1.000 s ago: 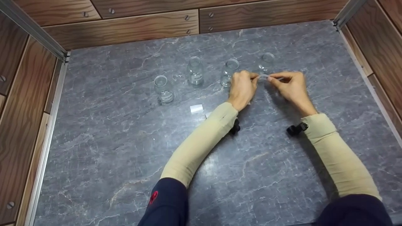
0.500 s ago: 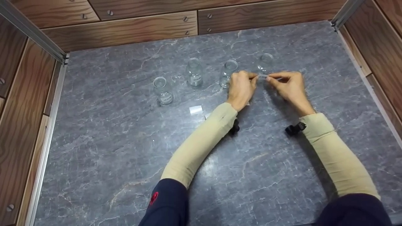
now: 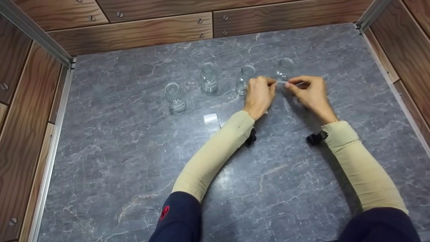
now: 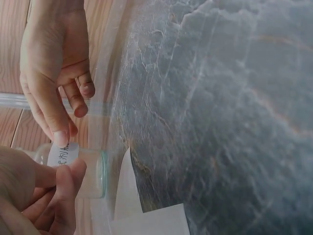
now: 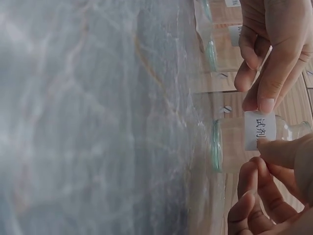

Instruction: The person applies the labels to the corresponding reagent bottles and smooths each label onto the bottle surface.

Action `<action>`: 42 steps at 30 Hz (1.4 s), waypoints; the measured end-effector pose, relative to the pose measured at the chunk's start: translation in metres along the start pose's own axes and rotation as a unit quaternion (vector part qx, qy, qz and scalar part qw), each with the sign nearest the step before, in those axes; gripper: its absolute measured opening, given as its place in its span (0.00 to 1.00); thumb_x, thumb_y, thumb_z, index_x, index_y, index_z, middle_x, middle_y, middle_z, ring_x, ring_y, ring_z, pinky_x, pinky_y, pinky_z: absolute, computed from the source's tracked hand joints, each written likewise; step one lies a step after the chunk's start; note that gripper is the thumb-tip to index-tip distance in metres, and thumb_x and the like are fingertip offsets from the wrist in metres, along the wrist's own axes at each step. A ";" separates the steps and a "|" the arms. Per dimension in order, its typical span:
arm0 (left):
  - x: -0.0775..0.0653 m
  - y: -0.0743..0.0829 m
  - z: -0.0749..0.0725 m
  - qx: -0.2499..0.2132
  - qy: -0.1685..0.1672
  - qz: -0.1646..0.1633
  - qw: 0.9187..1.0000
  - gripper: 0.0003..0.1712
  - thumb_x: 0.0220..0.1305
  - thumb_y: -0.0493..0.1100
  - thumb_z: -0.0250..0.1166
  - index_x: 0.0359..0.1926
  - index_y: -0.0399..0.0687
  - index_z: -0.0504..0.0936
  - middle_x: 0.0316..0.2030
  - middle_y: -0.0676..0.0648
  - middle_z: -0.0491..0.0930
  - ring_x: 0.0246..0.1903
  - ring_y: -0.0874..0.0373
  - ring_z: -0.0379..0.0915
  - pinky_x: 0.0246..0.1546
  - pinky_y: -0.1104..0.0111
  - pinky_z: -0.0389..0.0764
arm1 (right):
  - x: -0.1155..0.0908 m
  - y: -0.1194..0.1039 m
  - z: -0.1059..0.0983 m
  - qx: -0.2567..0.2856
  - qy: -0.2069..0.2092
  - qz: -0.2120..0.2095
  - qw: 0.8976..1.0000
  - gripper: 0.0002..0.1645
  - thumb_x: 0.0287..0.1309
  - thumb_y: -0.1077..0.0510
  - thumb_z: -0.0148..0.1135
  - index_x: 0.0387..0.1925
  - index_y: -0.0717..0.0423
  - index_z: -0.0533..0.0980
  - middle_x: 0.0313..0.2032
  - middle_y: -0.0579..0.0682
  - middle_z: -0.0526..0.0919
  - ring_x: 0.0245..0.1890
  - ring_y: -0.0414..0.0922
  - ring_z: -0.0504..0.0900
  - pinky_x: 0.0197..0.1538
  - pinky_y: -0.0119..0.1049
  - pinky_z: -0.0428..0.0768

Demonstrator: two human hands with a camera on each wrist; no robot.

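My left hand (image 3: 260, 95) and right hand (image 3: 312, 94) pinch opposite ends of a small white label (image 5: 252, 131) between thumb and finger. Handwritten characters show on the label in both wrist views. Right behind it stands the rightmost clear glass bottle (image 3: 286, 64), upright and without a lid; whether the label touches the glass I cannot tell. Another glass bottle (image 3: 242, 80) is partly hidden behind my left hand. Farther left are a bottle (image 3: 208, 74) and the leftmost bottle (image 3: 173, 95), both open-mouthed and bearing white labels.
A white paper piece (image 3: 210, 118) lies on the grey marbled table (image 3: 117, 141), left of my left forearm. More white paper (image 4: 128, 191) lies near my left hand, mostly hidden by it in the head view. Wood-patterned walls (image 3: 134, 30) edge the table.
Both hands stay nearly in place with the label between them. The label, bowed upward a second ago, now looks flatter. The bottles have not moved.
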State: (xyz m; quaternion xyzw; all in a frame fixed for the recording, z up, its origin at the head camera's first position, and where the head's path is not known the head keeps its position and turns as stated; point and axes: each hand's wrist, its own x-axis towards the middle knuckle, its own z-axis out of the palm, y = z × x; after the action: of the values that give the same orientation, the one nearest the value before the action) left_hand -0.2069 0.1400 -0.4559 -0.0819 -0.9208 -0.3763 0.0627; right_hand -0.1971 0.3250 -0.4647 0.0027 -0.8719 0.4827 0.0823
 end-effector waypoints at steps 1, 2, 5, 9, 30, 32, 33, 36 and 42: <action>0.000 0.000 0.000 0.000 -0.001 -0.001 1.000 0.08 0.72 0.43 0.71 0.47 0.54 0.95 0.44 0.55 0.93 0.44 0.64 0.89 0.45 0.75 0.86 | 0.000 0.000 0.000 -0.006 0.003 -0.005 1.000 0.15 0.62 0.57 0.78 0.45 0.63 0.90 0.28 0.37 0.88 0.22 0.28 0.83 0.23 0.20 0.78; 0.000 0.000 0.000 -0.001 -0.003 -0.001 1.000 0.08 0.72 0.43 0.71 0.47 0.54 0.95 0.44 0.55 0.93 0.44 0.64 0.89 0.45 0.75 0.86 | 0.000 0.000 0.000 -0.010 0.004 -0.010 1.000 0.14 0.62 0.57 0.78 0.45 0.63 0.90 0.27 0.38 0.88 0.21 0.27 0.83 0.23 0.19 0.77; 0.001 0.001 0.002 0.000 -0.004 -0.003 1.000 0.08 0.72 0.44 0.71 0.47 0.54 0.95 0.44 0.55 0.93 0.43 0.64 0.89 0.45 0.75 0.86 | 0.001 0.001 0.000 -0.017 0.010 -0.018 1.000 0.13 0.62 0.57 0.78 0.44 0.61 0.91 0.27 0.39 0.88 0.21 0.27 0.82 0.23 0.19 0.77; 0.002 0.001 0.003 0.001 -0.001 -0.006 1.000 0.08 0.72 0.44 0.71 0.46 0.54 0.95 0.43 0.55 0.93 0.42 0.65 0.89 0.43 0.77 0.85 | 0.002 0.002 0.001 -0.020 0.018 -0.024 0.999 0.12 0.62 0.56 0.79 0.42 0.61 0.91 0.28 0.41 0.89 0.22 0.27 0.82 0.24 0.18 0.78; 0.010 0.003 0.010 -0.010 -0.076 0.006 0.997 0.41 0.73 0.44 0.71 0.80 0.42 0.65 0.74 0.44 0.75 0.72 0.54 0.74 0.73 0.74 0.71 | 0.004 0.003 0.003 -0.037 0.043 -0.048 0.997 0.12 0.60 0.56 0.80 0.40 0.62 0.91 0.32 0.52 0.92 0.22 0.23 0.80 0.27 0.15 0.77; 0.011 0.003 0.011 -0.014 -0.078 0.009 0.997 0.41 0.74 0.44 0.70 0.81 0.43 0.63 0.75 0.44 0.73 0.73 0.55 0.72 0.74 0.75 0.69 | 0.005 0.002 0.003 -0.037 0.048 -0.057 0.997 0.11 0.60 0.57 0.80 0.39 0.62 0.91 0.35 0.53 0.91 0.26 0.23 0.81 0.32 0.16 0.78; 0.012 0.002 0.011 -0.018 -0.077 0.008 0.997 0.41 0.74 0.43 0.70 0.81 0.43 0.64 0.75 0.44 0.73 0.73 0.55 0.72 0.74 0.76 0.68 | 0.006 0.003 0.003 -0.033 0.048 -0.060 0.997 0.11 0.61 0.59 0.79 0.39 0.64 0.91 0.38 0.55 0.92 0.29 0.22 0.82 0.34 0.16 0.80; 0.014 0.001 0.010 -0.021 -0.072 0.011 0.997 0.38 0.74 0.43 0.69 0.80 0.44 0.66 0.74 0.45 0.75 0.72 0.55 0.73 0.73 0.76 0.69 | 0.009 0.004 0.004 -0.021 0.046 -0.064 0.997 0.09 0.61 0.62 0.78 0.39 0.67 0.90 0.48 0.61 0.91 0.37 0.21 0.82 0.44 0.19 0.84; 0.011 0.003 0.010 -0.014 -0.055 0.012 0.998 0.35 0.73 0.45 0.72 0.76 0.46 0.71 0.69 0.46 0.81 0.67 0.55 0.79 0.69 0.74 0.76 | 0.008 0.005 -0.001 -0.014 0.024 -0.062 0.998 0.09 0.61 0.62 0.78 0.40 0.66 0.90 0.53 0.61 0.90 0.38 0.17 0.82 0.44 0.15 0.82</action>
State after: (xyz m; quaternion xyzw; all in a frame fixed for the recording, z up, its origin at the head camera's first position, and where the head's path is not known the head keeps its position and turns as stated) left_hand -0.2176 0.1499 -0.4593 -0.1146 -0.9162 -0.3837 0.0159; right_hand -0.2052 0.3290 -0.4676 0.0442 -0.8743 0.4646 0.1333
